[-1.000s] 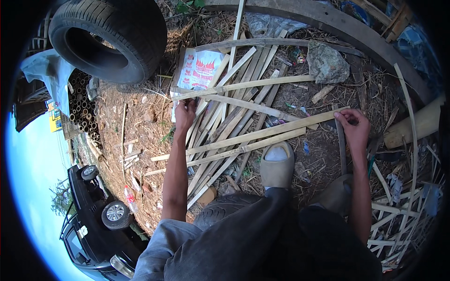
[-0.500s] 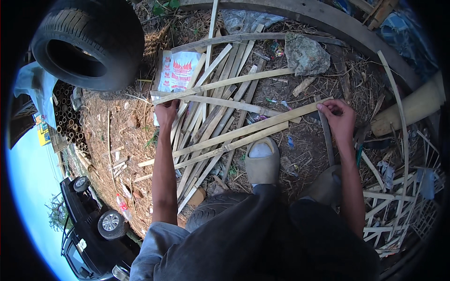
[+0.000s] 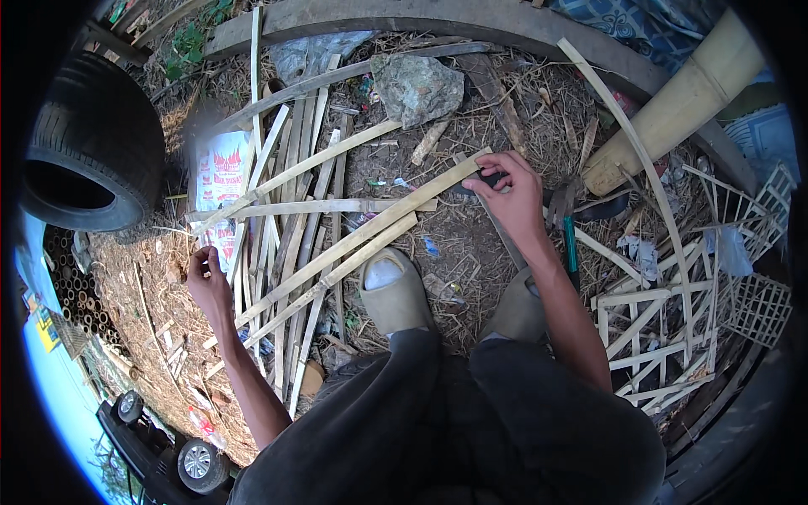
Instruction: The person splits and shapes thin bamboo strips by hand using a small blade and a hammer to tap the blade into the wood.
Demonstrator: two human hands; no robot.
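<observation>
Colours and patterns. Bamboo strips (image 3: pixel 337 244) — pale straw-yellow, some greyed. Thick bamboo pole (image 3: pixel 673 109) — cream-yellow with a faint green tint. Tyre (image 3: pixel 93 143) — black with a ribbed tread. Plastic bag (image 3: pixel 220 181) — white with red print. Stone (image 3: pixel 418 87) — mottled grey-green. Shoe (image 3: pixel 394 290) — dull beige-grey with a white sock at the opening. Trousers (image 3: pixel 471 421) — dark charcoal. Tool handle (image 3: pixel 571 240) beside the right forearm — teal green. Lattice panel (image 3: pixel 673 311) — pale, bleached bamboo in a crossed grid. Ground (image 3: pixel 471 236) — brown soil under dry tan straw. Cloth (image 3: pixel 648 25) at the top edge — blue with a lighter pattern.
</observation>
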